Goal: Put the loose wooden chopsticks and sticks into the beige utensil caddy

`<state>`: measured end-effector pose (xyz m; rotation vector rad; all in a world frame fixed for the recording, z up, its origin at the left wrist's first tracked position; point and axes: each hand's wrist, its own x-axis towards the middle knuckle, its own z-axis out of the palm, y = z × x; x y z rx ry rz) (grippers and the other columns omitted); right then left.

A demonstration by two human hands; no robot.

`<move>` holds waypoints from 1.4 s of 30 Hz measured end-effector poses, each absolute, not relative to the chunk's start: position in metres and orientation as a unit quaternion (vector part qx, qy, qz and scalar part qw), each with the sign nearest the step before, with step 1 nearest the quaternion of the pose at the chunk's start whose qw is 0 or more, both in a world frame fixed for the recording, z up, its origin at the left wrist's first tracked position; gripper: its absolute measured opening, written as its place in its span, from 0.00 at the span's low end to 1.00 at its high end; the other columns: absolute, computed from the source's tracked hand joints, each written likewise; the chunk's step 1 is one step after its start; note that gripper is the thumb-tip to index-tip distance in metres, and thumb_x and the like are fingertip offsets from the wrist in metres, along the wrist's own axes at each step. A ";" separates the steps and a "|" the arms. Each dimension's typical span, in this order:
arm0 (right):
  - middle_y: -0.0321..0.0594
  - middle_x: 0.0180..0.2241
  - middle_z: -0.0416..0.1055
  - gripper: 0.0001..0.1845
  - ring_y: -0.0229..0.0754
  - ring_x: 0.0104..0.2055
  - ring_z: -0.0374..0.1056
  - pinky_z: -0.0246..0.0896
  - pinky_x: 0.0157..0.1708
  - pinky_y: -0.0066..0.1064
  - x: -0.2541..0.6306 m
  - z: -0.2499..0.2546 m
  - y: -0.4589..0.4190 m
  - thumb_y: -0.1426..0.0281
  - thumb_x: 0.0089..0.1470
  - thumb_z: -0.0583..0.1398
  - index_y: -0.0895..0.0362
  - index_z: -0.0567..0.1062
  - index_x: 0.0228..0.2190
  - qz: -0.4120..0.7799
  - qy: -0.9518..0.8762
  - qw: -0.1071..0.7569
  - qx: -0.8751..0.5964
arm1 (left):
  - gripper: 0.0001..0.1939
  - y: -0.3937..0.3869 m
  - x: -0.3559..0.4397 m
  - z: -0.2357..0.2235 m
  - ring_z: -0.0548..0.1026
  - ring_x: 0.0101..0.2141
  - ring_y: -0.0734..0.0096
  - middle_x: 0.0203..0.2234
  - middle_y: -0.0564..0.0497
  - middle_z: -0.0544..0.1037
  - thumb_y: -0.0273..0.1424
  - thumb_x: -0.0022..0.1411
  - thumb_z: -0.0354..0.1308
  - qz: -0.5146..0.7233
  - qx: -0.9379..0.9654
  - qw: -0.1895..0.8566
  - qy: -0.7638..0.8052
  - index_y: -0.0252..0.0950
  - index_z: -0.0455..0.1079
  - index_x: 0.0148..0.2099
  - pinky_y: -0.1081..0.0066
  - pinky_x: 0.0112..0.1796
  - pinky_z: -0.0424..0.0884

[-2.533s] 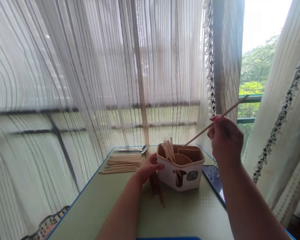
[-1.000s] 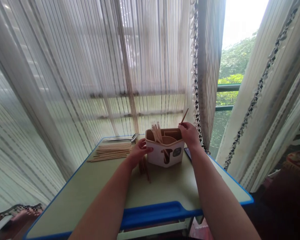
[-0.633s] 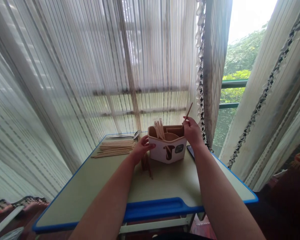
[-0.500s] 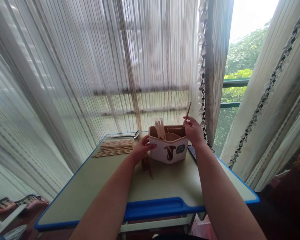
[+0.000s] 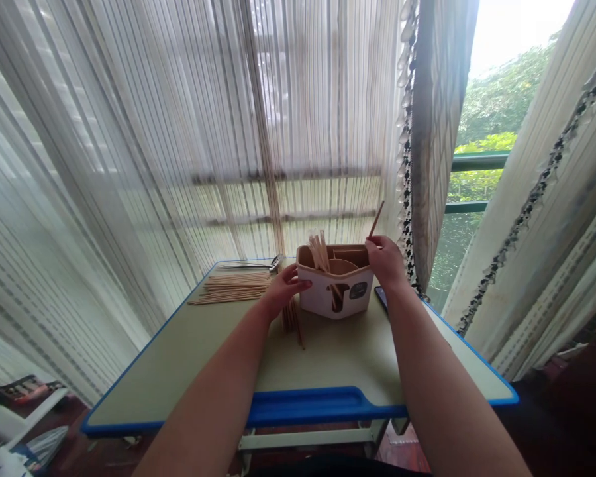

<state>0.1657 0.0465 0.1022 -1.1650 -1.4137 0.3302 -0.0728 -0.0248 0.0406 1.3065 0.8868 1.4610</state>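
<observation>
A white utensil holder with a brown inside stands on the table, an oval label and a cutout on its front. My left hand grips its left side, thumb on the front wall. Above the holder's right rim, my right hand pinches a chopstick that slants up and to the right. Several wrapped pale sticks stand in the holder's left compartment. Darker chopsticks lie beneath my left hand, partly hidden by it. Further left is a spread of light chopsticks.
The table has a blue edge and a blue front trough. A slotted metal utensil lies at the back, behind the light chopsticks. A dark phone rests right of the holder, partly behind my forearm. Sheer curtains hang behind.
The chopstick in my right hand leans a little further right. My left hand stays on the holder. The whole view has shifted slightly.
</observation>
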 end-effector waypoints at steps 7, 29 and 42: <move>0.43 0.35 0.69 0.20 0.42 0.33 0.63 0.58 0.38 0.35 0.159 0.098 0.040 0.56 0.48 0.56 0.58 0.71 0.36 0.048 -0.522 0.685 -0.505 | 0.35 -0.018 -0.078 0.034 0.73 0.45 0.61 0.47 0.45 0.74 0.32 0.37 0.72 0.643 0.494 0.445 0.380 0.37 0.68 0.51 0.61 0.48 0.66; 0.42 0.18 0.71 0.22 0.37 0.17 0.64 0.60 0.22 0.28 0.080 0.079 -0.042 0.54 0.44 0.57 0.61 0.73 0.16 0.232 -0.881 -0.113 -0.398 | 0.20 -0.007 -0.128 0.015 0.75 0.36 0.68 0.42 0.49 0.78 0.30 0.56 0.53 0.539 0.389 0.011 0.747 0.39 0.69 0.51 0.72 0.38 0.66; 0.36 0.13 0.66 0.10 0.35 0.15 0.62 0.58 0.18 0.27 0.076 0.079 -0.044 0.68 0.40 0.55 0.60 0.71 0.15 0.264 -0.870 -0.116 -0.400 | 0.18 0.001 -0.127 0.012 0.75 0.35 0.67 0.39 0.48 0.78 0.31 0.56 0.52 0.533 0.410 -0.007 0.740 0.37 0.70 0.49 0.71 0.38 0.67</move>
